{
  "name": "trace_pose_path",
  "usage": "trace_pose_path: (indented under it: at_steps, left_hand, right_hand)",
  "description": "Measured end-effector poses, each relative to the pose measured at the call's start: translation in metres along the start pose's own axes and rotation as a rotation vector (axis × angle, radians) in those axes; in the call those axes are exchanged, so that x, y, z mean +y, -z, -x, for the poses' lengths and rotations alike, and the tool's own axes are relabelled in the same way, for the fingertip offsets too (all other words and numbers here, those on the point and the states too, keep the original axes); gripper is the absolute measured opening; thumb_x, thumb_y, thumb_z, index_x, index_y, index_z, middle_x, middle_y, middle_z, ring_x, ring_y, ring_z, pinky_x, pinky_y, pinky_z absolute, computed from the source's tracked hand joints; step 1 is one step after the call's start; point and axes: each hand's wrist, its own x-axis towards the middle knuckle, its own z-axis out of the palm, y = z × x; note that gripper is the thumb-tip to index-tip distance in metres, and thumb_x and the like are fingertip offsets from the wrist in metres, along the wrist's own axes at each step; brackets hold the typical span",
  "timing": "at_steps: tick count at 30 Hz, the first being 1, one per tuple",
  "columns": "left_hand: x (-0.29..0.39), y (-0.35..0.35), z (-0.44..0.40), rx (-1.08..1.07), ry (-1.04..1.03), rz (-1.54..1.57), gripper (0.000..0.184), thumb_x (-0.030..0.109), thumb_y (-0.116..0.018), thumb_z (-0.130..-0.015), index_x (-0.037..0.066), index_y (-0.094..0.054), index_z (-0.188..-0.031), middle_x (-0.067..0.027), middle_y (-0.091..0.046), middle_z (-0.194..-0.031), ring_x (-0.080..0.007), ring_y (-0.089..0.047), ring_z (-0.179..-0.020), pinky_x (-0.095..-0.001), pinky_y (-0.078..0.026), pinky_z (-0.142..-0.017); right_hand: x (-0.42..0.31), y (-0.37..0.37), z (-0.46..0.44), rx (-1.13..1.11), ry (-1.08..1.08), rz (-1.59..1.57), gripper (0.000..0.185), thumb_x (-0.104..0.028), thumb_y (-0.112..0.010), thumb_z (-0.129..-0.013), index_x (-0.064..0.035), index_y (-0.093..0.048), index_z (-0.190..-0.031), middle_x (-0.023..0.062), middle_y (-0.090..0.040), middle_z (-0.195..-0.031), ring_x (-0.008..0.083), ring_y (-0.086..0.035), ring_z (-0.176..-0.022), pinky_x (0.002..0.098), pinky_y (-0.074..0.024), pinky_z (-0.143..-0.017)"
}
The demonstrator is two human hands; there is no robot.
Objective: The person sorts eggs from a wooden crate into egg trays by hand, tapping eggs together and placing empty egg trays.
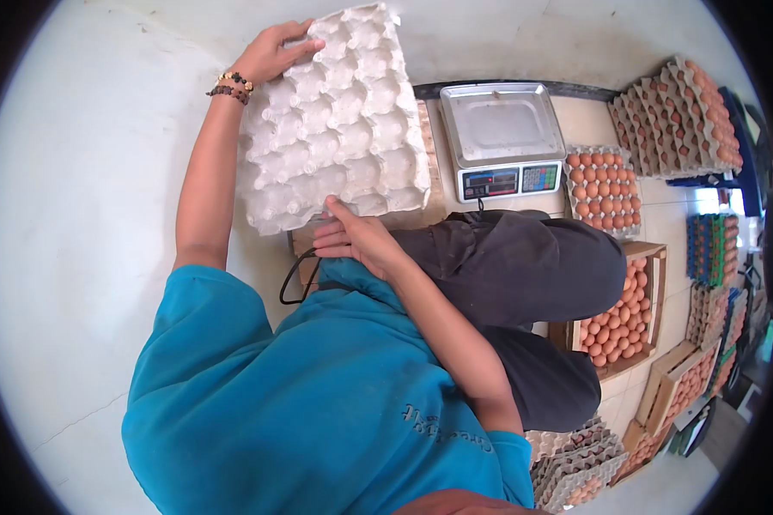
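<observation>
A stack of pale grey egg trays (339, 129) with bare cups is held up at the top centre, tilted. My left hand (275, 51), with bead bracelets at its wrist, grips the upper left edge of the trays. At their lower edge, my right hand (356, 239) has its palm showing and its fingers stretched out, with the thumb against the rim. A digital scale (502, 129) with a bare metal pan stands right of the trays.
An egg-filled tray (603, 190) lies beside the scale. Tall egg stacks (678, 120) stand at the upper right. A wooden crate (657, 300) holds loose eggs beyond my knees. More trays (580, 463) are at the lower right. A black cable (288, 287) loops near my waist.
</observation>
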Motion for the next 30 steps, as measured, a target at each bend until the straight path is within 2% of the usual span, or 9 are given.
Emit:
trace_pose_path:
  at_steps: [7,10,16,19,20,22,25,29,30]
  left_hand:
    - [-0.043,-0.044,-0.004,-0.155,0.173,0.165,0.073,0.052,-0.071,-0.086,-0.004,-0.059,-0.13,-0.0205,-0.058,-0.136,-0.0281,-0.057,-0.124,-0.0366,-0.044,-0.103]
    - [-0.063,-0.058,-0.013,-0.121,0.081,0.097,0.072,0.053,-0.072,-0.085,-0.003,-0.061,-0.129,-0.021,-0.06,-0.135,-0.0265,-0.059,-0.122,-0.0362,-0.045,-0.102]
    - [-0.081,-0.089,-0.019,-0.15,0.026,-0.019,0.065,0.055,-0.072,-0.083,0.006,-0.067,-0.124,-0.0113,-0.067,-0.112,-0.0223,-0.063,-0.103,-0.0342,-0.049,-0.091]
    - [-0.071,-0.095,-0.017,-0.12,0.023,0.043,0.062,0.056,-0.072,-0.082,0.009,-0.069,-0.122,-0.0082,-0.066,-0.112,-0.0239,-0.063,-0.104,-0.0345,-0.049,-0.091]
    - [-0.061,-0.093,-0.017,-0.142,0.104,0.035,0.064,0.058,-0.071,-0.082,0.009,-0.069,-0.123,-0.0072,-0.064,-0.121,-0.0234,-0.063,-0.103,-0.0349,-0.049,-0.091]
    - [-0.058,-0.095,-0.023,-0.151,0.083,-0.019,0.062,0.052,-0.073,-0.084,0.006,-0.067,-0.124,-0.0095,-0.065,-0.121,-0.0233,-0.062,-0.11,-0.0347,-0.048,-0.095]
    - [-0.056,-0.092,-0.022,-0.2,0.054,-0.063,0.064,0.052,-0.071,-0.085,0.005,-0.064,-0.129,-0.0105,-0.067,-0.12,-0.0238,-0.062,-0.113,-0.0335,-0.047,-0.095]
    - [-0.048,-0.098,-0.019,-0.292,0.221,-0.017,0.074,0.064,-0.063,-0.084,0.009,-0.061,-0.133,-0.0135,-0.068,-0.12,-0.0294,-0.064,-0.113,-0.038,-0.049,-0.095]
    - [-0.055,-0.104,-0.016,-0.187,0.128,-0.182,0.076,0.066,-0.059,-0.085,0.009,-0.06,-0.134,-0.0172,-0.068,-0.121,-0.033,-0.064,-0.112,-0.0394,-0.048,-0.097]
  right_hand:
    - [0.0,0.0,0.001,0.041,0.003,-0.228,0.075,-0.045,-0.06,-0.094,0.0082,-0.03,-0.139,0.0221,-0.058,-0.103,0.0336,-0.066,-0.091,0.0438,-0.0595,-0.084]
    - [0.003,0.006,-0.007,-0.04,-0.062,-0.294,0.09,-0.048,-0.061,-0.091,0.0102,-0.018,-0.145,0.0266,-0.054,-0.109,0.0371,-0.063,-0.097,0.0461,-0.058,-0.084]
    - [0.001,0.002,-0.003,-0.005,-0.038,-0.192,0.083,-0.046,-0.06,-0.091,0.0103,-0.024,-0.14,0.0293,-0.055,-0.109,0.0378,-0.064,-0.094,0.0448,-0.0589,-0.081]
    - [-0.001,0.0,-0.002,0.053,-0.09,-0.11,0.082,-0.047,-0.062,-0.09,0.0129,-0.033,-0.136,0.0279,-0.058,-0.103,0.0358,-0.066,-0.089,0.0425,-0.0595,-0.077]
    - [-0.001,-0.001,-0.002,0.044,-0.076,-0.043,0.076,-0.046,-0.062,-0.091,0.013,-0.038,-0.132,0.0263,-0.059,-0.1,0.0344,-0.067,-0.087,0.0414,-0.0596,-0.076]
    - [-0.002,-0.003,-0.004,0.021,-0.054,0.099,0.067,-0.044,-0.062,-0.092,0.0132,-0.05,-0.124,0.0231,-0.061,-0.095,0.0316,-0.068,-0.083,0.0393,-0.0597,-0.074]
    - [0.002,-0.005,-0.003,0.01,0.092,0.149,0.048,-0.036,-0.06,-0.095,0.0086,-0.061,-0.111,0.0178,-0.063,-0.094,0.0253,-0.068,-0.081,0.0357,-0.059,-0.074]
    - [-0.003,0.001,0.007,0.058,0.34,0.206,0.031,-0.024,-0.059,-0.098,0.0022,-0.062,-0.114,0.0095,-0.065,-0.095,0.0183,-0.066,-0.086,0.0316,-0.0564,-0.078]
    - [-0.004,0.001,0.011,0.071,0.429,0.263,0.029,-0.022,-0.059,-0.098,0.0013,-0.062,-0.115,0.0081,-0.066,-0.096,0.0165,-0.065,-0.085,0.0305,-0.0555,-0.078]
